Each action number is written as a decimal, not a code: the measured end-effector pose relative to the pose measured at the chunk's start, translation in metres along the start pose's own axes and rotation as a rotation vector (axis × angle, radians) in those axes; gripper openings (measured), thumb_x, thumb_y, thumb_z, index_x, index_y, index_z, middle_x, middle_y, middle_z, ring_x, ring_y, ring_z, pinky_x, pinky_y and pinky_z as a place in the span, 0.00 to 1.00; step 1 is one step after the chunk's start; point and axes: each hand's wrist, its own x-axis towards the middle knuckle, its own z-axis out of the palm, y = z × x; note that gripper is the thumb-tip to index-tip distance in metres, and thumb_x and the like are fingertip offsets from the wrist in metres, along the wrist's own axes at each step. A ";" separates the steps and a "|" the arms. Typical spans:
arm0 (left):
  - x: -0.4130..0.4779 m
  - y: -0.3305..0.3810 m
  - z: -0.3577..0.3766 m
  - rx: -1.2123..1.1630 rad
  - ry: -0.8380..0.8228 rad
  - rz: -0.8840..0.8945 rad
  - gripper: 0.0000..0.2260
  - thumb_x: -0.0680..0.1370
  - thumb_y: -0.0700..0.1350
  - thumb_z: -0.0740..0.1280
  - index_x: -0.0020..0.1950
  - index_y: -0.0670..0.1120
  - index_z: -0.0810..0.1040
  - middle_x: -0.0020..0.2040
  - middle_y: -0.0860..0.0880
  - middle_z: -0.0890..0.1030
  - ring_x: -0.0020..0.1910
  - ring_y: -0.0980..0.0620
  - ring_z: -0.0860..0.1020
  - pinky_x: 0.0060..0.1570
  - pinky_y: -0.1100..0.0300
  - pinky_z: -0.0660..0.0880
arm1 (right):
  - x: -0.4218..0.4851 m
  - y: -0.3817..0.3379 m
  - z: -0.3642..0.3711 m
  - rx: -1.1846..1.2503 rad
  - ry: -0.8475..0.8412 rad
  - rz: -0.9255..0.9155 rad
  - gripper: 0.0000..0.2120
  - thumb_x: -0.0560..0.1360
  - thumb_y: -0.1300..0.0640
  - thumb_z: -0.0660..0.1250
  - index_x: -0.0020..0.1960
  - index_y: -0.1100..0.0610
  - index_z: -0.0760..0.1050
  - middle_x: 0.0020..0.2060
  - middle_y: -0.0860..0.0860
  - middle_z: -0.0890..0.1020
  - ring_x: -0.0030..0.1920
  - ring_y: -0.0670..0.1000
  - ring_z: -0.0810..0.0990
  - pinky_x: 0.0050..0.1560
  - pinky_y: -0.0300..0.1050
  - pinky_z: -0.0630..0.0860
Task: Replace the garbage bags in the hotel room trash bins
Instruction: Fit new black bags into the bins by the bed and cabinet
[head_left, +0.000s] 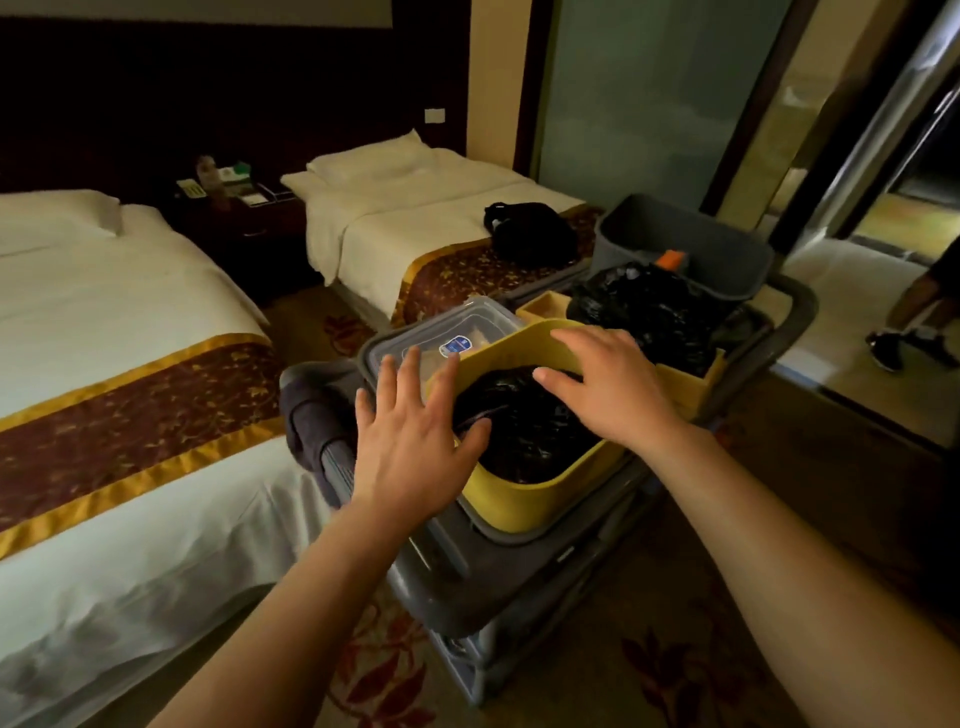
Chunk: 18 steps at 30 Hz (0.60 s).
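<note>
Both hands are hovering with fingers spread, gripping nothing: the left hand (415, 447) over the yellow bin's (524, 499) rim, the right hand (608, 389) over the black garbage bags (524, 426) filling it. The bin is sitting on a gray cart (467, 577), crowded by a clear lidded container (457, 327) just beside it and a bulging black sack (654, 312) beyond; a bed (104, 312) is standing close on the left.

A single wide-angle view, worn on the head, faces forward and tilts down. It sits close over the yellow bin (519, 501) on the grey cart (467, 582) at centre. The near bed (130, 322) fills 9 o'clock and the far bed (415, 218) lies off at 11 o'clock.
</note>
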 end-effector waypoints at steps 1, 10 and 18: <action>0.005 0.006 0.003 -0.001 -0.006 -0.003 0.34 0.77 0.69 0.50 0.80 0.58 0.46 0.82 0.44 0.48 0.80 0.41 0.43 0.76 0.35 0.48 | 0.007 0.009 -0.001 0.011 0.010 0.007 0.29 0.79 0.40 0.62 0.75 0.52 0.67 0.71 0.51 0.72 0.71 0.58 0.67 0.68 0.54 0.68; 0.056 0.055 0.040 0.054 0.006 -0.206 0.34 0.77 0.70 0.50 0.79 0.60 0.44 0.82 0.46 0.45 0.80 0.42 0.40 0.76 0.35 0.46 | 0.101 0.125 0.006 -0.010 0.100 -0.010 0.29 0.79 0.43 0.64 0.76 0.54 0.66 0.75 0.54 0.67 0.73 0.62 0.63 0.71 0.58 0.64; 0.064 0.086 0.078 0.098 0.024 -0.534 0.36 0.76 0.72 0.48 0.80 0.59 0.43 0.82 0.44 0.46 0.80 0.42 0.43 0.78 0.42 0.43 | 0.158 0.201 0.027 -0.134 -0.190 -0.044 0.37 0.78 0.33 0.57 0.80 0.43 0.48 0.80 0.56 0.55 0.75 0.66 0.59 0.69 0.63 0.67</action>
